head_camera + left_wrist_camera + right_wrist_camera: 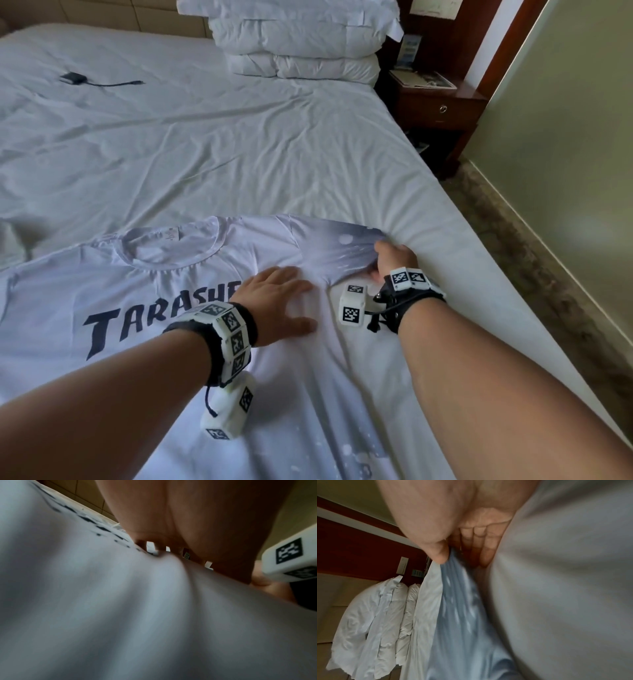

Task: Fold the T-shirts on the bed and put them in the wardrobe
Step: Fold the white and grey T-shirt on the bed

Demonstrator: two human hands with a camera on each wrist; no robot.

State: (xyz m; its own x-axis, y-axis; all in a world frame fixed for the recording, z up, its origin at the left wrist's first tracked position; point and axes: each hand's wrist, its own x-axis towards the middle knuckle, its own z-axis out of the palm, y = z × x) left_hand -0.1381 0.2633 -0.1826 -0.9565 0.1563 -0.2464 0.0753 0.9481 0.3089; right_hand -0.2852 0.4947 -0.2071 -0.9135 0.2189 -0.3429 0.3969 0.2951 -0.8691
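Status: early stage, first fold of one garment in preparation.

1. The T-shirt (164, 308) lies face up and spread flat on the bed (205, 154), print and collar visible. No fold is completed in it.
2. The left hand (277, 301) lies flat on the chest area, fingers straight and spread, holding nothing; it presses the cloth down just beside the end of the lettering.
3. The right hand (390, 260), to the right of and slightly beyond the left hand, pinches the grey-blue sleeve (346, 246) between thumb and fingers; the right wrist view confirms the cloth bunched under the thumb (440, 555).
4. Judgement: the sleeve is about to be turned inward over the pinned body. Remaining: both side folds, the lengthwise fold, and carrying to the wardrobe, which is not in view.
5. Beyond both hands: a small dark device with cable (73, 78), stacked pillows (301, 41) and a nightstand (442, 106). No other T-shirt can be identified on the bed
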